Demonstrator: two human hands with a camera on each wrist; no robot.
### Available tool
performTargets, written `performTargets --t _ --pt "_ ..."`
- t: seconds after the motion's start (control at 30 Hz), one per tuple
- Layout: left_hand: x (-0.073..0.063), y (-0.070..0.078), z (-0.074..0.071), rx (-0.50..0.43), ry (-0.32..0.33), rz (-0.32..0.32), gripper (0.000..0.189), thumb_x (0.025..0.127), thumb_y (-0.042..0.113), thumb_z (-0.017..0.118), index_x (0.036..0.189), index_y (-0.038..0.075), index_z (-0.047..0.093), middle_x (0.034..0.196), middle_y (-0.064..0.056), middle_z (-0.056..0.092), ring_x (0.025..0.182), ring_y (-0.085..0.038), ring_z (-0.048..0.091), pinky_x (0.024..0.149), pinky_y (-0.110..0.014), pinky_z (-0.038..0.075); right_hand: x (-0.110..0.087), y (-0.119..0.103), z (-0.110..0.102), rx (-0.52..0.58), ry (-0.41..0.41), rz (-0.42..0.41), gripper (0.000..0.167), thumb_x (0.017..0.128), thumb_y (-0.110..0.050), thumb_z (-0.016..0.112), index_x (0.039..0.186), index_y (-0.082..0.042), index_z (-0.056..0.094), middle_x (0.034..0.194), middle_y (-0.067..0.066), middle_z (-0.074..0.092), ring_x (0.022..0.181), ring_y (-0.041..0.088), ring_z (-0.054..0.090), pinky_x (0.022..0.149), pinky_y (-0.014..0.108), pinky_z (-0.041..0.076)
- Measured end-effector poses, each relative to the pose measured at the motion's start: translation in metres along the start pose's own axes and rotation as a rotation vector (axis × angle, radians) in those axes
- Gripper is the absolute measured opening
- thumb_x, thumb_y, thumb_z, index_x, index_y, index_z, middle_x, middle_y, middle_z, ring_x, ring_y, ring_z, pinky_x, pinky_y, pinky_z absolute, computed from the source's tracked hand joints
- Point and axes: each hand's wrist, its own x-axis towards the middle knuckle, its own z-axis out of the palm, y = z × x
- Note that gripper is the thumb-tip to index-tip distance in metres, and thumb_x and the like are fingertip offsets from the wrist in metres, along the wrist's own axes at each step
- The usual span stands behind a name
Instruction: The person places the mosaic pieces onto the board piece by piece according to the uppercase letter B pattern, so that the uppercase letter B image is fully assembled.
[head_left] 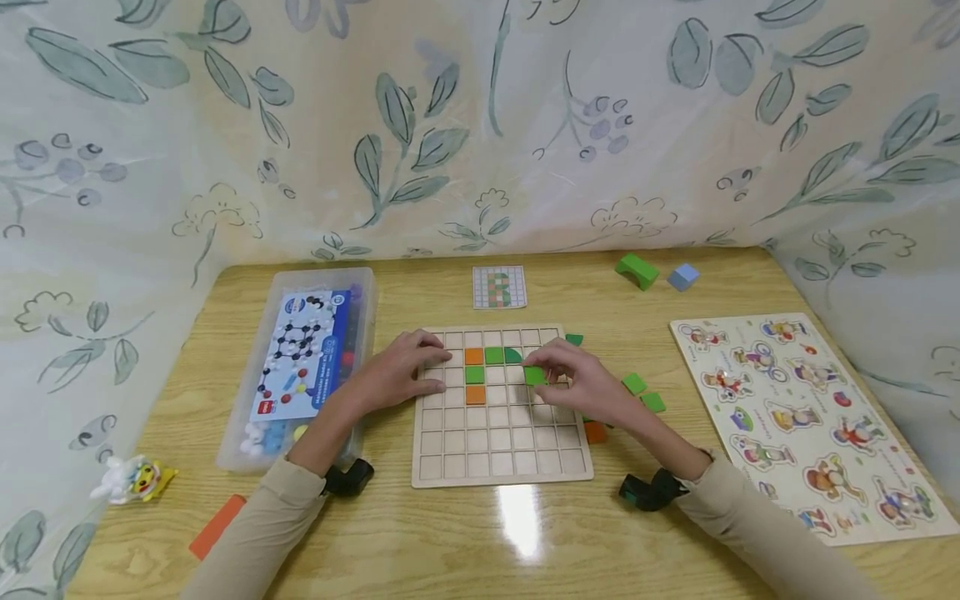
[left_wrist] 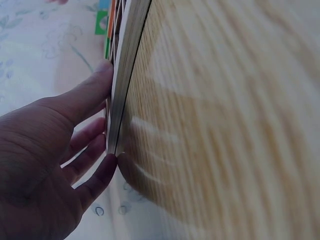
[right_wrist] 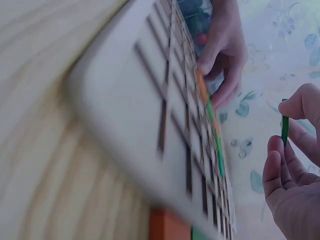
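A wooden grid board (head_left: 502, 467) lies on the table. My left hand (head_left: 397, 371) rests on its left side, fingers fairly straight, with fingertips at the board's edge (left_wrist: 122, 85) in the left wrist view. Between thumb and fingers, my right hand (head_left: 585, 383) pinches a green square tile (head_left: 534, 376). The right wrist view shows this tile (right_wrist: 285, 131) edge-on, held above the board. Set in the grid are an upper orange tile (head_left: 474, 357), a lower orange tile (head_left: 476, 395), two green squares (head_left: 494, 356) and a dark green quarter-round tile (head_left: 513, 355).
Beyond the board lies a pattern card (head_left: 499, 302). Loose green tiles (head_left: 633, 383) and an orange piece (head_left: 596, 432) lie to its right, near a picture puzzle board (head_left: 795, 417). A plastic molecule-kit box (head_left: 360, 333) is at left. Green and blue blocks (head_left: 684, 277) stand at the back.
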Motion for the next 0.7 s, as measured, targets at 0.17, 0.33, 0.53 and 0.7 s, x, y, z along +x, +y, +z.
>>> performTargets --t 0.17,0.33,0.53,0.7 --pt "-0.001 -0.001 0.000 0.003 -0.001 -0.004 0.045 0.089 0.031 0.071 0.128 0.011 0.063 0.130 -0.008 0.054 0.119 -0.026 0.049 0.099 -0.045 0.045 0.011 -0.006 0.014 0.028 -0.016 -0.040 0.029 0.086 -0.003 0.069 0.115 -0.005 0.066 0.106 0.007 0.059 0.086 0.018 0.052 0.074 0.024 0.047" --pt "0.001 -0.002 0.000 0.002 -0.006 -0.009 0.045 0.088 0.032 0.071 0.128 0.011 0.063 0.130 -0.008 0.054 0.119 -0.026 0.050 0.099 -0.044 0.045 0.018 -0.008 0.022 0.022 -0.026 -0.070 0.029 0.086 -0.003 0.069 0.115 -0.004 0.066 0.104 0.007 0.060 0.085 0.017 0.053 0.074 0.023 0.048" --pt "0.002 -0.002 0.000 0.004 -0.005 -0.011 0.045 0.088 0.031 0.071 0.128 0.011 0.063 0.130 -0.008 0.054 0.120 -0.027 0.050 0.099 -0.045 0.045 0.025 -0.002 0.028 0.017 -0.044 -0.090 0.029 0.085 -0.004 0.069 0.113 -0.003 0.066 0.102 0.005 0.061 0.083 0.014 0.054 0.072 0.023 0.049" --pt "0.001 -0.001 0.000 -0.001 -0.010 -0.013 0.045 0.088 0.031 0.071 0.128 0.011 0.064 0.130 -0.008 0.054 0.120 -0.027 0.050 0.099 -0.045 0.045 0.028 0.006 0.034 -0.005 -0.047 -0.049 0.029 0.085 -0.007 0.072 0.113 -0.006 0.067 0.097 0.004 0.060 0.078 0.011 0.053 0.067 0.021 0.048"
